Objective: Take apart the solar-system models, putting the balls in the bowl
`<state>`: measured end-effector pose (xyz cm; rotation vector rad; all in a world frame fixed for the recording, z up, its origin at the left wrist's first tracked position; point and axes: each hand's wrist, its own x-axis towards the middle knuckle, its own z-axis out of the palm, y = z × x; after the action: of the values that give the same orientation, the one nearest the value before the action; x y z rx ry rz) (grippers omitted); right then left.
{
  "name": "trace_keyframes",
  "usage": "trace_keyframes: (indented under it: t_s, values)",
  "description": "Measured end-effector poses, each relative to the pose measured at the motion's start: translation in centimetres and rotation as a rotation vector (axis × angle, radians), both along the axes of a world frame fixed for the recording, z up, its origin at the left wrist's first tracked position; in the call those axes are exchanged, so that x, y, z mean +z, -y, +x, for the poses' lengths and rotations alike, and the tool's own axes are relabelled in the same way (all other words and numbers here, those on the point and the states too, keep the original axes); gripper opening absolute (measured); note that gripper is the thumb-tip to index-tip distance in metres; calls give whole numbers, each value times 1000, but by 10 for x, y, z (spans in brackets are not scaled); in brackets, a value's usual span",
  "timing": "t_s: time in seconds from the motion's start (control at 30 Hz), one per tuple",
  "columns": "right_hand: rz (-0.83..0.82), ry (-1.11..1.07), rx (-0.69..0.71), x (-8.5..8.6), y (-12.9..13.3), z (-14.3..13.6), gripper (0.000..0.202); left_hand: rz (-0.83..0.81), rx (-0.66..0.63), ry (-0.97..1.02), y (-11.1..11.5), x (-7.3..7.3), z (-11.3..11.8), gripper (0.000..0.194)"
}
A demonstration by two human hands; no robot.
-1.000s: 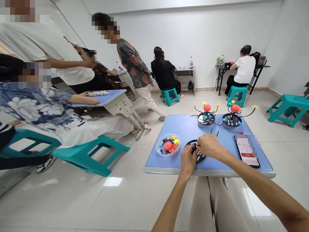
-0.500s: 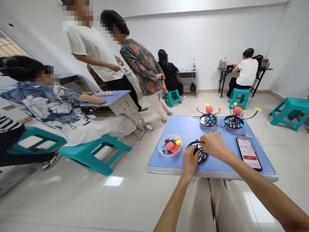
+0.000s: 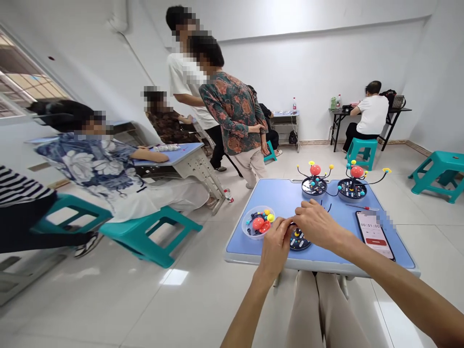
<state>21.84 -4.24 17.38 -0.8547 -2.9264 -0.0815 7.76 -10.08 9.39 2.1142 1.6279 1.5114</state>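
Note:
A round dark base (image 3: pixel 299 243) with a small yellow piece at its centre lies near the front edge of the blue table (image 3: pixel 340 227). My left hand (image 3: pixel 277 239) is over its left side, fingers pinched. My right hand (image 3: pixel 316 221) is closed just above its far side, fingertips close to the left ones. What the fingertips hold is hidden or too small to tell. Left of my hands stands a clear bowl (image 3: pixel 245 230) with red balls, yellow pieces and dark parts. Thin black rods (image 3: pixel 329 208) lie beyond my right hand.
Two assembled models with red balls, one left (image 3: pixel 314 186) and one right (image 3: pixel 352 188), stand at the table's far edge. A phone (image 3: pixel 375 237) and a thin screwdriver (image 3: pixel 362 208) lie right. People sit and stand beyond.
My hands have drawn together above the base, uncovering its yellow centre. The camera view has shifted, and the two standing people appear farther right.

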Motion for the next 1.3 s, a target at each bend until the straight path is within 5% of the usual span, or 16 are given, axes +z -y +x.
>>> trace_keyframes:
  t_s: [0.13,0.2,0.3,0.4,0.5,0.9,1.03,1.13,1.2,1.3]
  values:
    - [211,-458,41,15,11,36,24,76,123,-2,13,16,-10,17]
    - [206,-805,-121,11,12,59,21,102,183,11,21,21,-14,15]
    - [-195,-1121,-389,-13,15,74,23,134,192,16,32,25,-12,12]
    - [-791,-1190,-331,-42,23,59,39,133,141,10,41,25,-1,13]
    - [-994,-1309,-286,-57,37,38,41,92,92,16,52,23,10,14]
    - [-1100,-1462,-404,-43,74,12,43,148,206,-4,92,18,32,16]
    - [-1042,-1576,-398,-30,45,2,36,260,414,-90,112,24,32,18]
    - [-788,-1738,-451,-18,4,4,35,293,645,-128,129,26,13,18]
    - [-730,-1519,-405,-12,-21,-2,33,292,698,-127,128,22,-9,9]
    - [-689,-1029,-245,-11,-42,-33,34,118,747,-66,97,6,-45,21]
